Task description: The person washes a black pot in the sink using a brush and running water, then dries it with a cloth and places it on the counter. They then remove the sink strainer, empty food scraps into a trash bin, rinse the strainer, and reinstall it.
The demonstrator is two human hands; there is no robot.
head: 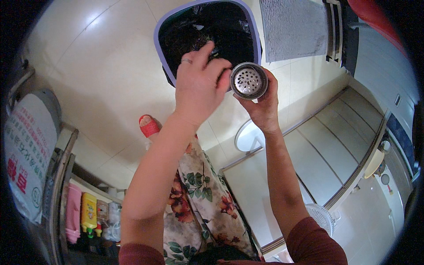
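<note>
My right hand point(265, 102) grips a round metal cup-shaped strainer point(249, 80), its perforated inner disc facing up. Just left of it, my left hand point(202, 79) is over the near part of a trash bin point(159, 43) with a purple rim and a dark liner. The left hand's fingers are spread and bent, the thumb side close to the strainer's rim; nothing shows in them, and the hand is slightly blurred. Inside the bin lie dark scraps and a small pale piece, partly hidden by the left hand.
A grey mat point(293, 29) lies right of the bin. White cabinets point(321, 145) run along the right, below a counter point(371, 195) with a white fan point(319, 218). At lower left, a shelf holds a yellow bottle point(88, 212) and a pink container point(73, 212). A red slipper point(149, 128) is on the tiled floor.
</note>
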